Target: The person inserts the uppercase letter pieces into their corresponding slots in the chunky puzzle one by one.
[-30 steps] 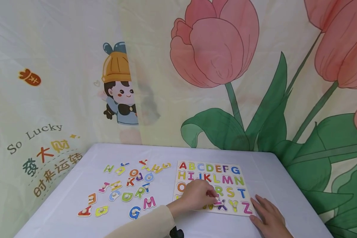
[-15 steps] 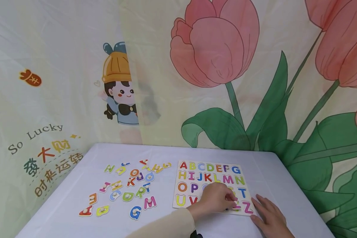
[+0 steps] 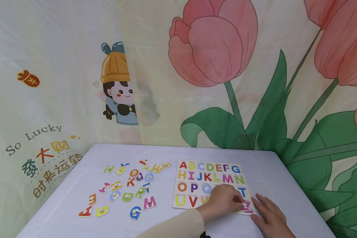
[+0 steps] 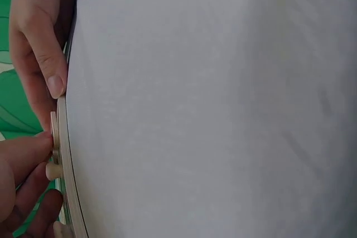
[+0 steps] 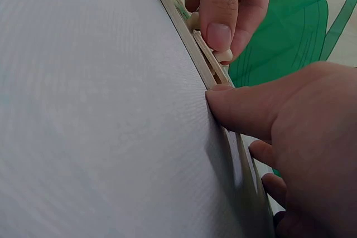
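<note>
Over the lower right corner of the white alphabet board [image 3: 200, 188], my left hand [image 3: 223, 200] pinches a pink letter Z puzzle piece [image 3: 247, 206]. The piece lies tilted across the printed Z, partly covered by the fingertips. In the right wrist view, thumb and finger grip its small wooden knob [image 5: 224, 56]. My right hand [image 3: 269, 215] rests at the board's right edge, fingers extended, with the thumb [image 5: 228, 107] touching the board's corner. My left hand and arm hide part of the two lower rows. Knobs of other pieces [image 4: 54, 171] stand on the board beside the left fingers.
Several knobbed letter pieces lie scattered on the left half of the white table [image 3: 62, 215], among them a pink M [image 3: 149, 202], a blue G [image 3: 135, 213] and a red A [image 3: 85, 211]. A printed tulip curtain [image 3: 154, 132] hangs behind the table.
My left hand has moved right along the bottom row, from near the X to the Z corner, carrying the pink piece. My right hand stays at the board's edge.
</note>
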`<action>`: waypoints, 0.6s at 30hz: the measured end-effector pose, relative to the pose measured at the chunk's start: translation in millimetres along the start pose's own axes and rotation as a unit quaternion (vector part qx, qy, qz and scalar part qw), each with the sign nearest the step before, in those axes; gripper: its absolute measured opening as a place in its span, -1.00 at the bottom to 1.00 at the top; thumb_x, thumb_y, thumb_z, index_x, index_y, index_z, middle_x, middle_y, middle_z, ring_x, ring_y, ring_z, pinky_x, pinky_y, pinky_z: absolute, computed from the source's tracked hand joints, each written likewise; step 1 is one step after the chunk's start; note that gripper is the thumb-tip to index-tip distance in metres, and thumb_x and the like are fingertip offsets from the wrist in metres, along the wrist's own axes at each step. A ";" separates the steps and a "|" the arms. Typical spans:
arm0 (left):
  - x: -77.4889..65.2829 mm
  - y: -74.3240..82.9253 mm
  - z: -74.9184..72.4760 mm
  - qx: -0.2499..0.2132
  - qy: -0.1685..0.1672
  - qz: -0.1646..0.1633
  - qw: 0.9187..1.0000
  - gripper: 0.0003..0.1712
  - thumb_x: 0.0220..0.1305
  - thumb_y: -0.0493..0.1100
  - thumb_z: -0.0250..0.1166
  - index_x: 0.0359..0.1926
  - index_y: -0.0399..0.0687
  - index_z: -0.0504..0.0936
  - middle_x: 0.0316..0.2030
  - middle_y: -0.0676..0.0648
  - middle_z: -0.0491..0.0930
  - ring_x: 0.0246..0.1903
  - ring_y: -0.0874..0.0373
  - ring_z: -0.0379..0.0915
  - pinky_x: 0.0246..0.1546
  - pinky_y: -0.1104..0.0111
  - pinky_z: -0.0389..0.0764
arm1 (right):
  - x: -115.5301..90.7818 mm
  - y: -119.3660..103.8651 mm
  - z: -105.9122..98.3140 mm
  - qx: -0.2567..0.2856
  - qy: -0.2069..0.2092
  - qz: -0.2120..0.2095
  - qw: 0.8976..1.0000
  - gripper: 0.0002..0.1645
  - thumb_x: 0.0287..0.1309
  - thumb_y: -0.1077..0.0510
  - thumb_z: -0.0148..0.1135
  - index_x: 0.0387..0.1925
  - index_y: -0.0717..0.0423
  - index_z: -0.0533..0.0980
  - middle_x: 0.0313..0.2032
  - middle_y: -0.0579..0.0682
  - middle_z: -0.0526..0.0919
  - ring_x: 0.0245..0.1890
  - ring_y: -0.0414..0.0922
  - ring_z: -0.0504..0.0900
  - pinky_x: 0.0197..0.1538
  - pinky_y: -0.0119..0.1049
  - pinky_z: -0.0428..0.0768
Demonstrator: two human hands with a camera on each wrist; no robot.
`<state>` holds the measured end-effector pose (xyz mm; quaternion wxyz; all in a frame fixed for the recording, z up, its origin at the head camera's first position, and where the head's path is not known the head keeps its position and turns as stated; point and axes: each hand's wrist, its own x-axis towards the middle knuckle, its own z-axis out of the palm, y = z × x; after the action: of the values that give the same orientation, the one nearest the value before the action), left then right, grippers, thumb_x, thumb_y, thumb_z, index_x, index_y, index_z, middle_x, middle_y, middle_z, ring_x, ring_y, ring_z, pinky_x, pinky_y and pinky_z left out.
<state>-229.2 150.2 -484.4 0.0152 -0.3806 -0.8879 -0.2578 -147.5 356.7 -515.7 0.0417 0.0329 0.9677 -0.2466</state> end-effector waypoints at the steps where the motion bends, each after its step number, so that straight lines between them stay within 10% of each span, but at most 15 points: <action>1: 0.4 0.3 0.4 0.000 -0.002 0.002 1.000 -0.95 0.32 0.10 0.53 -0.21 0.40 0.85 -0.48 0.46 0.62 -0.37 0.56 0.35 -0.19 0.59 0.34 | 0.2 -0.5 -0.3 0.000 0.000 0.000 1.000 -0.02 0.42 -0.33 0.25 0.60 0.14 0.26 0.61 0.24 0.12 0.51 0.45 -0.02 0.32 0.68 0.05; 18: 6.9 7.1 4.8 -0.022 -0.022 0.001 1.000 -0.91 0.36 0.11 0.49 -0.15 0.38 0.85 -0.49 0.47 0.60 -0.31 0.57 0.38 -0.15 0.61 0.36 | 0.4 3.0 1.4 -0.013 0.019 -0.026 0.999 -0.07 0.43 -0.28 0.26 0.56 0.21 0.31 0.57 0.30 0.19 0.48 0.46 0.07 0.29 0.69 0.11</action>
<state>-228.4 161.2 -483.9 -0.0128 -0.3874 -0.8818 -0.2687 -147.5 358.7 -518.4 0.0175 0.0118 0.9720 -0.2341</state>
